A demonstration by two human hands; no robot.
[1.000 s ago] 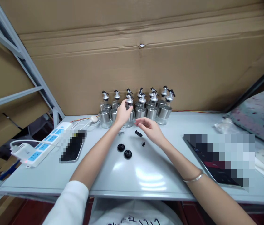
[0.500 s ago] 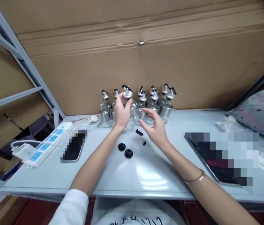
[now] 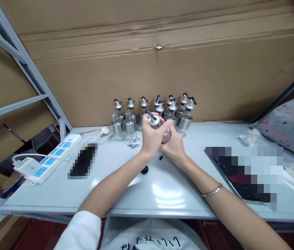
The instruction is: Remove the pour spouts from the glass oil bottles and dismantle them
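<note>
Above the middle of the pale worktop point(image 3: 45, 196), a glass-and-steel oil bottle point(image 3: 166, 136) leans at a tilt. The left hand point(image 3: 150, 137) is closed around its silver pourer top point(image 3: 154, 120), with the black flap lever point(image 3: 150, 115) sticking up clear of the grip. The right hand point(image 3: 174, 144) wraps the steel-sleeved body from the other side, its thumb side close to the left. Whether the pourer top is fully seated cannot be told, since the grip covers the joint.

Behind and to either side, nine capped bottles point(image 3: 185, 122) each carry a silver-and-black head, so most of the set looks done. At the front left, two bare-necked bottles point(image 3: 130, 127) have no heads and appear to be what is left. Just beside them lies a silvery loose part point(image 3: 133, 142), too small to make out. Nearer the person lie a small black fitting point(image 3: 161, 158) and a black round cap point(image 3: 144, 169), seemingly not yet fitted. A power strip point(image 3: 50, 160) and a phone point(image 3: 83, 161) lie to the left.
</note>
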